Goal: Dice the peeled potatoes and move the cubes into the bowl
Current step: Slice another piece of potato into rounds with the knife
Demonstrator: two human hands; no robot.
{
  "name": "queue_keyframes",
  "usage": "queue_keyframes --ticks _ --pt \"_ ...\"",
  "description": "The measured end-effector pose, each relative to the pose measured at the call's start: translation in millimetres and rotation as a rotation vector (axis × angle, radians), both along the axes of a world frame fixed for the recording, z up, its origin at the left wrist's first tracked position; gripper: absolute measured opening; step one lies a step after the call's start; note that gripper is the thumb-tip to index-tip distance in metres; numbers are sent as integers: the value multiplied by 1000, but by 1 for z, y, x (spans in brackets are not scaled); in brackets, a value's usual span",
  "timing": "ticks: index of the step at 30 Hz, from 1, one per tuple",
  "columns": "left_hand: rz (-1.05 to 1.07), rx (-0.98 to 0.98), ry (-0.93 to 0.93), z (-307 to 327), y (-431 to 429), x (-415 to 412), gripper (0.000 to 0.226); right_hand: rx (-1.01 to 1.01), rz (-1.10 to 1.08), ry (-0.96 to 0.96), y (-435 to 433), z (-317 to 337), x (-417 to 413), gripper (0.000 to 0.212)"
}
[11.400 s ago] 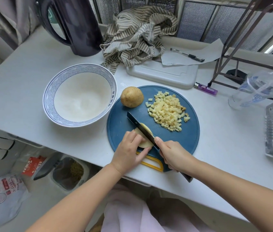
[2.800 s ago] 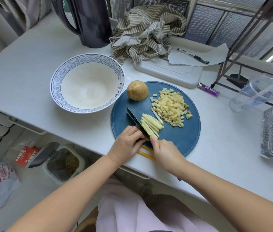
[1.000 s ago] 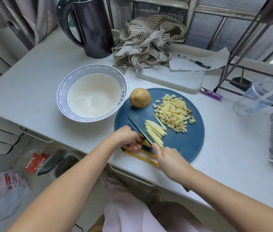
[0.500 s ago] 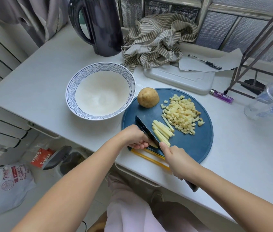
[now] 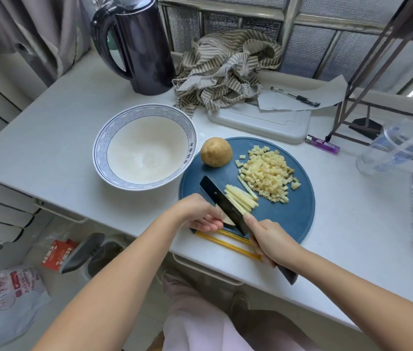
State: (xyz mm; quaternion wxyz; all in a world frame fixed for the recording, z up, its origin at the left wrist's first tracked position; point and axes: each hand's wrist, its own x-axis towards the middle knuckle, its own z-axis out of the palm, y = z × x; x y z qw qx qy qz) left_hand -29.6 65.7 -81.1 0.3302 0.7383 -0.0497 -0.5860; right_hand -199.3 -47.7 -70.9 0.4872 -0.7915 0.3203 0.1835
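Observation:
A round blue cutting board (image 5: 296,219) lies near the counter's front edge. On it sit a whole potato (image 5: 216,152), a heap of potato cubes (image 5: 267,173) and a row of potato sticks (image 5: 240,198). My right hand (image 5: 268,239) grips the handle of a black knife (image 5: 221,201), blade standing left of the sticks. My left hand (image 5: 197,212) curls over the last potato piece (image 5: 227,220), mostly hidden beneath it. An empty white bowl with a blue rim (image 5: 145,148) stands left of the board.
A dark kettle (image 5: 139,44) and a striped cloth (image 5: 225,69) stand at the back. A white board (image 5: 258,120), paper and pen (image 5: 295,97), a purple lighter (image 5: 323,144), a metal rack (image 5: 367,72) and a plastic cup (image 5: 398,145) fill the right. A yellow strip (image 5: 225,243) lies at the counter edge.
The potato half has been cut into sticks. My left hand has slid back along the remaining piece. The knife stays beside the sticks; the view has shifted slightly.

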Motion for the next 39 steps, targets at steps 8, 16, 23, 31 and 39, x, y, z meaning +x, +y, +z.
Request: queue_keyframes --ticks 8,16,23,31,39 --pt "6 9 51 1 -1 3 9 -12 36 -31 0 -1 -1 67" --pt "-47 9 77 -1 -1 8 17 24 54 -42 -4 8 -2 66" --pt "-54 10 85 1 -1 9 14 18 68 -24 -3 4 -6 68" --pt "-56 28 48 2 -4 10 6 10 79 -2 0 4 -7 66" --pt "-65 48 38 2 -7 10 9 134 51 62 -1 8 -1 62"
